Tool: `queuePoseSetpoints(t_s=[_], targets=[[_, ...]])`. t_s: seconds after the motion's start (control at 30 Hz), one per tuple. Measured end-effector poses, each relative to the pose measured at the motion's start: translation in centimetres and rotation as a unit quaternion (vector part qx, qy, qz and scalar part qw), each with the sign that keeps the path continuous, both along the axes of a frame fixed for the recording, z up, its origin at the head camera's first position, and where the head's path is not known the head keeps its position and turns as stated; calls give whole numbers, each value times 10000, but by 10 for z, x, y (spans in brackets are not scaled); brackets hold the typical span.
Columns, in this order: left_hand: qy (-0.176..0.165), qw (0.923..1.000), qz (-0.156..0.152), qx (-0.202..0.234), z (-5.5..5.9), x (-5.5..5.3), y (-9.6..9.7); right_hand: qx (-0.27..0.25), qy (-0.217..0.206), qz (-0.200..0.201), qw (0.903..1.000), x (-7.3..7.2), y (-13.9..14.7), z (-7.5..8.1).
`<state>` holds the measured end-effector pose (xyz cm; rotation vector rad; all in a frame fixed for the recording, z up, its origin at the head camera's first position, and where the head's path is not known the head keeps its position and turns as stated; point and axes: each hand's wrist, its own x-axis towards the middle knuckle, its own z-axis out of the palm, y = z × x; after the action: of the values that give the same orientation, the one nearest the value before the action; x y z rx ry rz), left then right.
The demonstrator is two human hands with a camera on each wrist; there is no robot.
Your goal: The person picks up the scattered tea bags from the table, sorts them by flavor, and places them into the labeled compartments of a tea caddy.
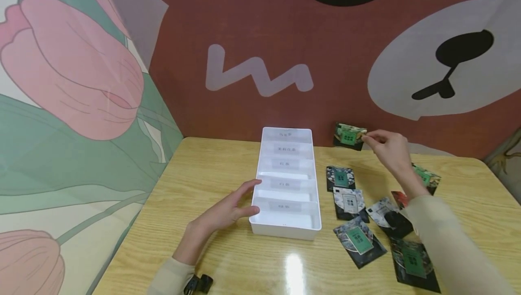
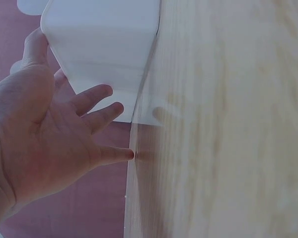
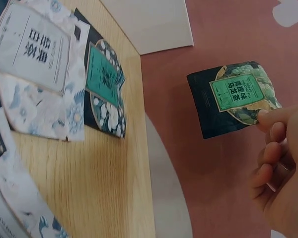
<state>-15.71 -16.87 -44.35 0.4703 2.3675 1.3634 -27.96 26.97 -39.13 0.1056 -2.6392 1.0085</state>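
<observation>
My right hand point(image 1: 388, 150) pinches a tea sachet point(image 1: 348, 136) by its edge between thumb and fingertips. In the right wrist view this tea sachet point(image 3: 233, 98) is dark, with a green label and a fruit picture, and is raised off the table. My left hand point(image 1: 224, 213) is at the left side of a white compartment tray point(image 1: 285, 231), its fingers spread and its thumb at the rim. Seen from the left wrist, the fingers point(image 2: 97, 99) lie straight along the outer wall of the tray point(image 2: 104, 49). Paper labels mark the tray's several compartments.
Right of the tray lie several more sachets: a teal-labelled one point(image 1: 341, 178), a white one point(image 1: 349, 202), a green-labelled one point(image 1: 360, 241) and a larger dark one point(image 1: 414, 263). The right forearm point(image 1: 452, 245) partly covers others. A painted wall point(image 1: 244, 118) borders the wooden table point(image 1: 211, 159).
</observation>
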Motion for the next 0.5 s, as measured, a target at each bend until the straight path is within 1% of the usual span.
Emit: queuePoseSetpoints(t_s=[0.5], targets=[[-33,10000,-12,50,-1,-1,-1,-296,399,158,9986,-5,-28,11]])
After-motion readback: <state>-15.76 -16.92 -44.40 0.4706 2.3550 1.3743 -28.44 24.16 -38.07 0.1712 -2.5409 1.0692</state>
